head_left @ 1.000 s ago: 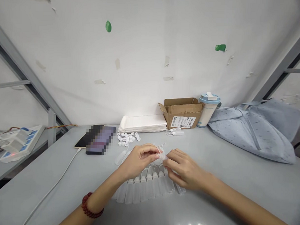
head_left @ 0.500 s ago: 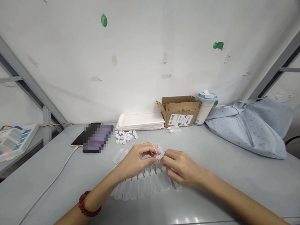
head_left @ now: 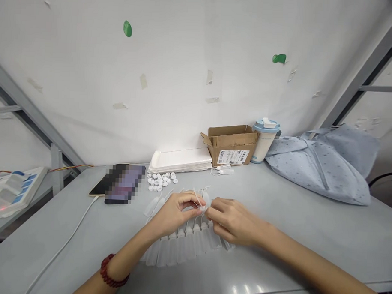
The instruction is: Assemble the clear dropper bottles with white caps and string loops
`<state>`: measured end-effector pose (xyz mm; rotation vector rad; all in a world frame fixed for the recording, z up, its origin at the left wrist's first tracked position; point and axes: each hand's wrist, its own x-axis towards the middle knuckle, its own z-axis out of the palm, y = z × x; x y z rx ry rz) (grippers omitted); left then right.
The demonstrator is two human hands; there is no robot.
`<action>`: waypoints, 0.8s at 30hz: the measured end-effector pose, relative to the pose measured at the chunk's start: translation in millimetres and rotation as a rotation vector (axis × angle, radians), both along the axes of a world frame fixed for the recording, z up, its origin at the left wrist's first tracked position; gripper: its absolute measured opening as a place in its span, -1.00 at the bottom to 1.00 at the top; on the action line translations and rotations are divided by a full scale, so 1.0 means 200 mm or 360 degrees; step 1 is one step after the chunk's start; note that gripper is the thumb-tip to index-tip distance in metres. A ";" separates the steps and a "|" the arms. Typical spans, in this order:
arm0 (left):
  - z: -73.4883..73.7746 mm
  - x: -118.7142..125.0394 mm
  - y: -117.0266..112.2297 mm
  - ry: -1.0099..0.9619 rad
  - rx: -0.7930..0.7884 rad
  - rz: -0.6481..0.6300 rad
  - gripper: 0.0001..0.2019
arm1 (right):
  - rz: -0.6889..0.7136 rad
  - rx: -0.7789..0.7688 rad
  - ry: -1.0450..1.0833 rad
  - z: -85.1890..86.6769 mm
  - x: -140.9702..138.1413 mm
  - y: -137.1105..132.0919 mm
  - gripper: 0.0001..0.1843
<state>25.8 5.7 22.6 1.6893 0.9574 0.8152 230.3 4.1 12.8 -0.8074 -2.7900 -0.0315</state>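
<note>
My left hand (head_left: 172, 214) is closed in a pinch on a small white cap (head_left: 202, 208) with a thin white string looping over the fingers. Close beside it, my right hand (head_left: 234, 220) has thumb and fingers pressed together at the string; exactly what they grip is too small to make out. Below the hands lies a row of translucent plastic tubes (head_left: 176, 251) with white caps and strings, partly covered by both hands. More tubes (head_left: 151, 206) lie behind my left wrist. A pile of loose white caps (head_left: 159, 182) sits farther back.
Along the wall stand a stack of white envelopes (head_left: 182, 160), an open cardboard box (head_left: 234, 146) and a lidded cup (head_left: 263, 143). A blue cloth bag (head_left: 323, 173) lies right. Phones (head_left: 124, 183), a white cable (head_left: 67, 241) and a power strip (head_left: 24, 192) are left.
The whole view has shifted slightly. My hands keep nearly the same pose around the small cap, with the right fingertips a little closer to the left ones.
</note>
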 end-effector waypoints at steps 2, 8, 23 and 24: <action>0.01 0.00 0.00 0.0001 -0.0002 0.0003 -0.92 | -0.0012 -0.0041 -0.0059 0.01 0.00 -0.01 -0.84; 0.01 0.00 0.00 0.0040 -0.0030 -0.0001 -0.92 | -0.0039 -0.0108 -0.0158 0.01 -0.02 -0.02 -0.85; 0.00 0.01 0.01 -0.0006 -0.0108 0.0031 -0.91 | -0.0004 0.0146 -0.0170 0.00 -0.01 -0.02 -0.85; 0.00 0.01 0.01 -0.0011 -0.0122 0.0036 -0.90 | 0.0001 0.0166 -0.0164 0.00 -0.01 -0.03 -0.85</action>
